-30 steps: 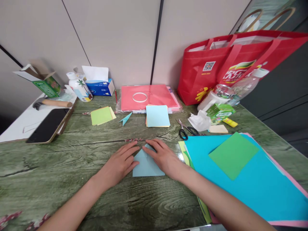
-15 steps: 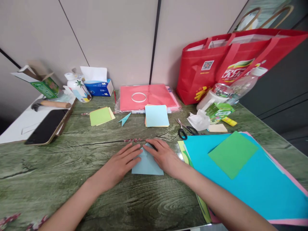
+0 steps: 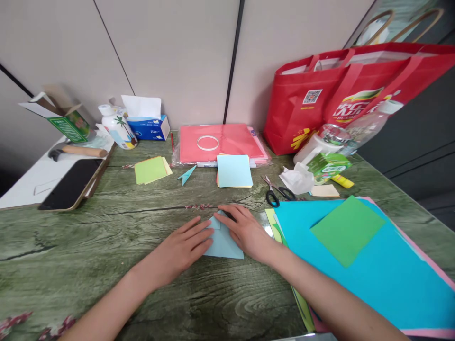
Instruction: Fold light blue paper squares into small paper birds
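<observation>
A light blue sheet of paper [image 3: 224, 244] with folded top corners lies on the green wood-patterned table [image 3: 117, 237]. My left hand [image 3: 188, 244] rests on its left side, palm down, fingers stretched out and slightly apart. On its upper right part lies my right hand [image 3: 247, 232], also flat with fingers extended, the fingertips near the top point. The hands partly cover the paper's edges. Beyond them are a small folded blue paper piece [image 3: 186, 175] and a stack of light blue square sheets [image 3: 234, 171].
Scissors [image 3: 275, 191], crumpled tissue [image 3: 297, 178] and large blue sheets [image 3: 341, 293] under a green square [image 3: 348, 231] are on the right. Behind stand a red bag [image 3: 302, 109] and tissue box [image 3: 149, 128]. A phone [image 3: 71, 183] and hammer [image 3: 80, 150] lie left.
My left hand has slid down a little on the paper, baring more of the upper left fold and covering the lower left corner. The whole view has shifted slightly.
</observation>
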A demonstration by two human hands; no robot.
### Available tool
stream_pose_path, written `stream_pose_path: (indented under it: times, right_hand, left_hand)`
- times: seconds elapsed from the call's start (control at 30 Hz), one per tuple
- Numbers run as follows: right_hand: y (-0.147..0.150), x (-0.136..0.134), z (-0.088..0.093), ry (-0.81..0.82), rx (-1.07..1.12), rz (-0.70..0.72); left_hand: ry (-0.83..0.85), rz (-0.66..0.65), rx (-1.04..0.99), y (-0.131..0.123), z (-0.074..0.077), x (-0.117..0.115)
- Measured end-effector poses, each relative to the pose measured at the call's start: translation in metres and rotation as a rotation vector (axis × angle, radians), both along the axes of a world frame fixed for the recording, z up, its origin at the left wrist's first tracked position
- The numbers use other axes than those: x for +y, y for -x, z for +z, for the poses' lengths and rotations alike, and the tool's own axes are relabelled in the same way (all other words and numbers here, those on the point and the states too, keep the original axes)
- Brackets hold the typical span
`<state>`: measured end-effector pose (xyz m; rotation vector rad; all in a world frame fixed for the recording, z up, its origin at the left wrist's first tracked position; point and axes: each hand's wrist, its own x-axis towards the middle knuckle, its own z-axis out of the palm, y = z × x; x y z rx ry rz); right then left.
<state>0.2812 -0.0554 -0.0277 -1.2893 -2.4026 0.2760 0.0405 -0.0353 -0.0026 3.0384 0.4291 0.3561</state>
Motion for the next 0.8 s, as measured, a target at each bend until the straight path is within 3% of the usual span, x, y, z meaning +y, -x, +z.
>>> stream_pose_path:
  times: [0.4,0.8]
  right_hand:
    - [-0.0011,0.0007,-0.0022,-0.016,0.037,0.013]
    - [-0.0016,0.0016,-0.0032,-0.022,0.052,0.025]
  left_hand:
    - [0.306,0.056,-0.02,0.0005,0.0049,0.0054]
    - [0.092,0.044,-0.028,0.0007,0.0021,0.0001]
